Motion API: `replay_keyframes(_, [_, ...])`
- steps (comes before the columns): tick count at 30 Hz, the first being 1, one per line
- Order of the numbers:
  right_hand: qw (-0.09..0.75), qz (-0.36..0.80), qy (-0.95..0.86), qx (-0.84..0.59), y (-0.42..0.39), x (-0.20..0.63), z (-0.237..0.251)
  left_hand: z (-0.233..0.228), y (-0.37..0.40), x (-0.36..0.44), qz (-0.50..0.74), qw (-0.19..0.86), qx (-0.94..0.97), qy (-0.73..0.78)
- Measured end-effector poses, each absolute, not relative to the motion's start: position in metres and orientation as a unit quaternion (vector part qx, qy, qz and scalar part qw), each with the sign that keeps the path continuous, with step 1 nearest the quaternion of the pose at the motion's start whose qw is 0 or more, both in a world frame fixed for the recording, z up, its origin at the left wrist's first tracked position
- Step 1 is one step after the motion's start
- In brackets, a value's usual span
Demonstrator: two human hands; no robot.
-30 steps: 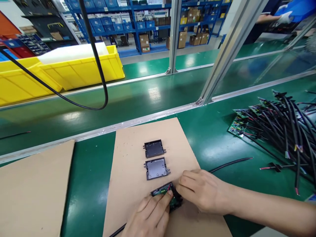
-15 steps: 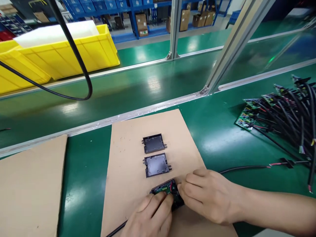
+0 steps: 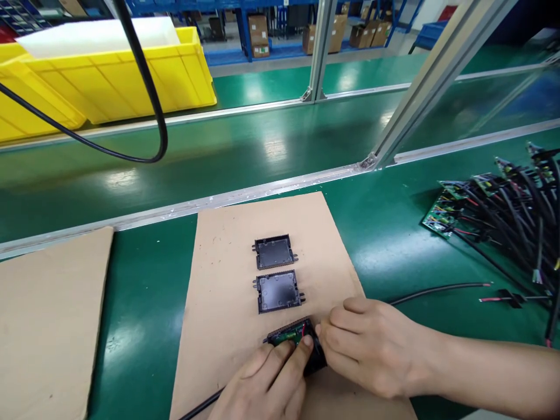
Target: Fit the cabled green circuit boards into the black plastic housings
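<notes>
A black plastic case (image 3: 314, 364) lies on the cardboard sheet near the bottom middle, with a green circuit board (image 3: 286, 336) and a red wire inside it. My left hand (image 3: 262, 382) holds the case from the near left, its fingertips pressing on the board and partly covering it. At the case's right end, my right hand (image 3: 371, 347) has its fingers closed in a pinch. A black cable (image 3: 437, 288) runs out to the right from behind this hand; the grip itself is hidden. Another black cable (image 3: 203, 403) emerges at the left, beside my left hand.
Two open black case halves (image 3: 274, 252) (image 3: 279, 291) lie on the cardboard sheet (image 3: 219, 262). Circuit boards with black cables (image 3: 503, 216) are piled at the right. Another cardboard piece (image 3: 48, 315) lies left. Beyond the metal rail stand yellow bins (image 3: 131, 81); a black cable loop (image 3: 161, 134) hangs above.
My left index finger has stretched further over the board toward the red wire. The free end of the right-hand cable has shifted up, away from the wire beside it. The view has tilted slightly.
</notes>
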State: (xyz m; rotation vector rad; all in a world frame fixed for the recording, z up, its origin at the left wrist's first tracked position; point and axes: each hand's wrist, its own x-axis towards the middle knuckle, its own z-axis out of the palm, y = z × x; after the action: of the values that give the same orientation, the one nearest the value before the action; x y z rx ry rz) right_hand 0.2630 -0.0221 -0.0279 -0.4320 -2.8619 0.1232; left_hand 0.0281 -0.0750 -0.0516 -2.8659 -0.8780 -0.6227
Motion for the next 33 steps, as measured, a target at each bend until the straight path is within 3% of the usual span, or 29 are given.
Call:
replay_keyframes(4, [0.097,0.047,-0.982,-0.153,-0.022,0.262,-0.027,-0.048,-0.074,0.029,-0.189,0.044,-0.938,-0.286])
replay_keyframes(10, [0.179,0.067,-0.97,-0.152,-0.024,0.264,-0.033,-0.048,-0.074,0.027,-0.194,0.036,-0.937,-0.289])
replay_keyframes(18, [0.144,0.104,-0.967,-0.18,-0.022,0.267,-0.039,-0.048,-0.076,0.022,-0.173,0.027,-0.944,-0.281])
replay_keyframes(24, [0.207,0.112,-0.955,-0.18,-0.024,0.267,-0.043,-0.05,-0.077,0.021,-0.171,0.02,-0.944,-0.281])
replay_keyframes(33, [0.085,0.114,-0.971,-0.191,-0.02,0.259,-0.035,-0.045,-0.072,0.024,-0.164,0.006,-0.949,-0.271])
